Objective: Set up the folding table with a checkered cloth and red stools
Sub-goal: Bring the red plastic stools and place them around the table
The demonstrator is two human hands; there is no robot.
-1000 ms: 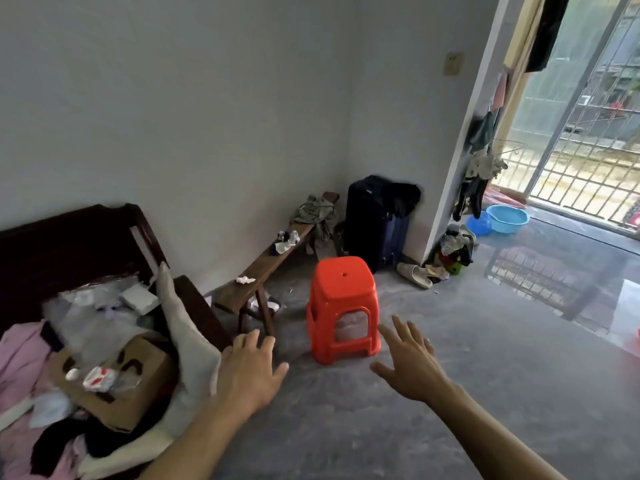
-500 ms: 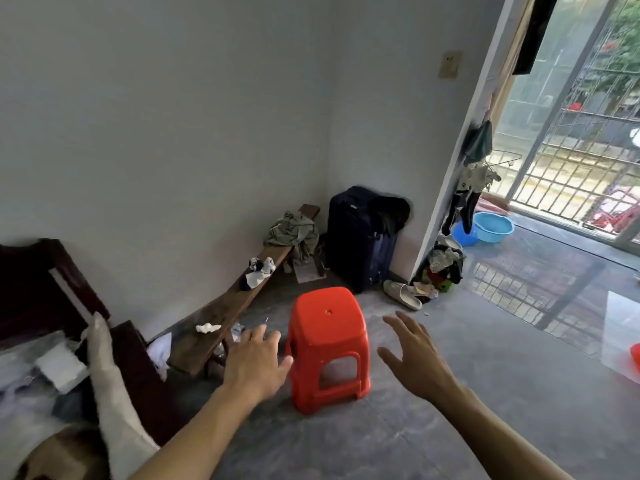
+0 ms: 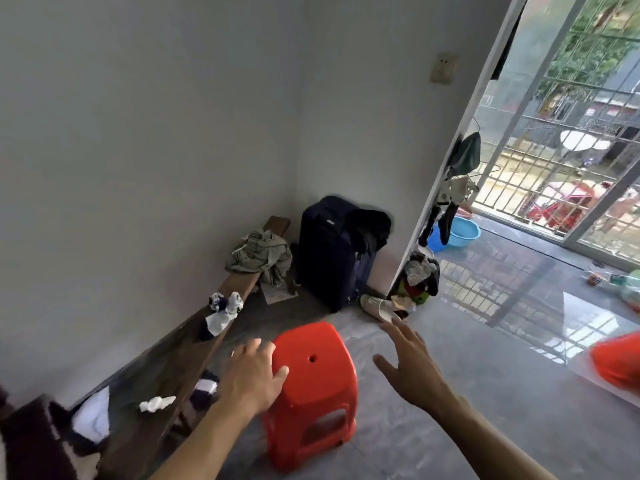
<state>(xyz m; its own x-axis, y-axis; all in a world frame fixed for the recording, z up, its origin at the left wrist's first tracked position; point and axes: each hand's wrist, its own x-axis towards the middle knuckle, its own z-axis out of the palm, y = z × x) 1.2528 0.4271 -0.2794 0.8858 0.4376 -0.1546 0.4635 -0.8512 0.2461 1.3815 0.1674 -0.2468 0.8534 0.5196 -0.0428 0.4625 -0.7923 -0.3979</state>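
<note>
The left hand point(image 3: 254, 374) and the right hand point(image 3: 410, 367), fingers spread, holding nothing, flank the red stool point(image 3: 313, 389); no writing is readable.

The stool point(image 3: 313, 386) is smooth red plastic with a slight sheen. The surface point(image 3: 194, 344) along the wall is dark, matt wood, worn-looking. On it lie crumpled cloth point(image 3: 259, 254), soft socks point(image 3: 221, 313) and a wad of white paper point(image 3: 156, 403). The suitcase point(image 3: 332, 251) is dark matt fabric. The floor point(image 3: 467, 358) is grey and glossy. The basin point(image 3: 462, 232) is blue plastic. The window bars point(image 3: 568, 140) look like metal.
</note>
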